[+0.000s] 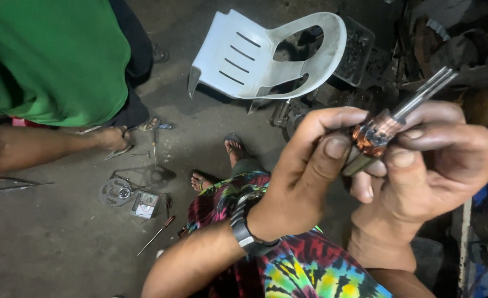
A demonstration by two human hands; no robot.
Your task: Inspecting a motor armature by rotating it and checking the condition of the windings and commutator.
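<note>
Motor armature [377, 135]: small rotor with copper-coloured windings and commutator, darkened and scorched in patches. A bright steel shaft with lengthwise grooves projects from its upper end, pointing up and to the right; a duller metal section shows at the lower left end. Pose: tilted diagonally, held in mid-air above the lap, pinched between the left hand [304, 171] and the right hand [431, 165]. Lower body partly hidden by fingers.

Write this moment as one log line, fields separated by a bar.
left hand: grips motor armature | right hand: holds same armature | floor: sprocket, screwdriver | nearby: white chair
</note>
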